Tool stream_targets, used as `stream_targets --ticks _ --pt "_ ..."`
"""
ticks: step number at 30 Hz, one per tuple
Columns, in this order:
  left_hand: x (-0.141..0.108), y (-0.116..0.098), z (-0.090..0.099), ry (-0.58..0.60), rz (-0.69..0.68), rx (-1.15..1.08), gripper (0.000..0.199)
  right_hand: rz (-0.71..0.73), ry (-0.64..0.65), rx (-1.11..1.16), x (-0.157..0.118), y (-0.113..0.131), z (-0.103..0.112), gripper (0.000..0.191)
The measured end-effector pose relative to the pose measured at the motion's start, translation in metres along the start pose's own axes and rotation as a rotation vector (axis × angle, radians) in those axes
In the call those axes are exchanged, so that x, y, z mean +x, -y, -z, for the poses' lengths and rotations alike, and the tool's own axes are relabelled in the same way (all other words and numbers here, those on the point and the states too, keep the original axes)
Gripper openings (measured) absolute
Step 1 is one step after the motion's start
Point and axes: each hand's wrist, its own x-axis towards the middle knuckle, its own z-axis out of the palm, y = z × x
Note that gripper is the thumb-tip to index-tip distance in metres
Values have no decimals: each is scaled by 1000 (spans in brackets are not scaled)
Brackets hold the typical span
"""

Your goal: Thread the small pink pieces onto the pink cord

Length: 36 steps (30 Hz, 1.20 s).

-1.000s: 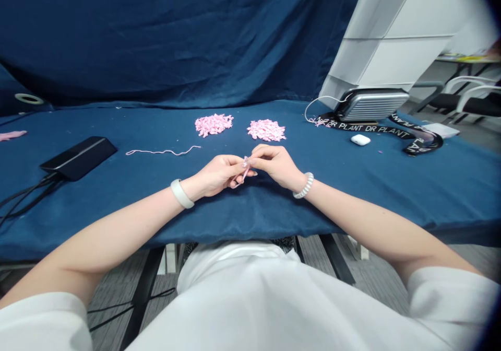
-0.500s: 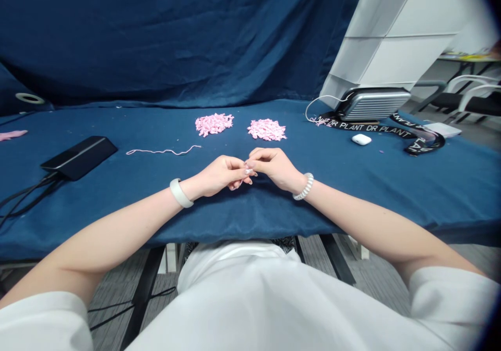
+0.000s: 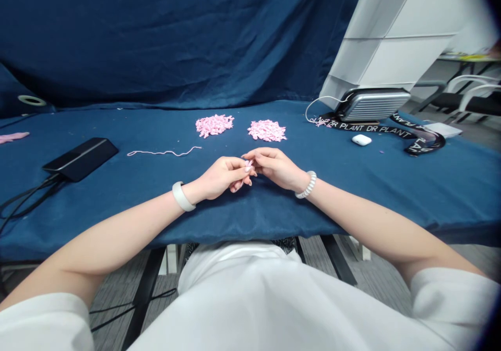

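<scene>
My left hand [image 3: 225, 177] pinches a small pink piece [image 3: 249, 163] between thumb and fingers, above the front part of the blue-covered table. Touching or very near that piece are the bent fingers of my right hand [image 3: 276, 168]; whether they grip it is hard to see. Beyond my hands lie two heaps of small pink pieces, a left heap [image 3: 214, 125] and a right heap [image 3: 266, 130]. A thin pink string [image 3: 164, 153] rests on the cloth to the left of the heaps.
At the left are a black box [image 3: 81, 159] with cables and a pink item [image 3: 13, 137]. On the right stand a silver ribbed device [image 3: 376, 104], a black lettered strap [image 3: 356, 127] and a white case [image 3: 361, 140]. A blue curtain [image 3: 176, 37] hangs behind.
The fingers of my right hand have loosened and straightened a little, and the pink piece in my left fingers shows more now. The heaps and string stay in place.
</scene>
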Motion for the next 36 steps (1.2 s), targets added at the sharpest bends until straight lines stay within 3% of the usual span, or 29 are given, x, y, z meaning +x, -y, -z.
stream_targets --ticks 10,17,24,30,36 --pt "-2 -4 0 12 39 9 30 51 55 -278 -1 5 1 30" --pt "-3 -2 0 89 65 5 30 129 137 -371 -4 9 0 22" --pt "-5 -5 -4 78 118 -43 35 78 172 -251 -3 0 1 22" --pt "-5 -10 -7 51 98 -41 38 -75 194 43 -1 -6 2 49" --pt "-5 -10 -7 36 95 -12 40 -75 199 55 -1 -1 3 38"
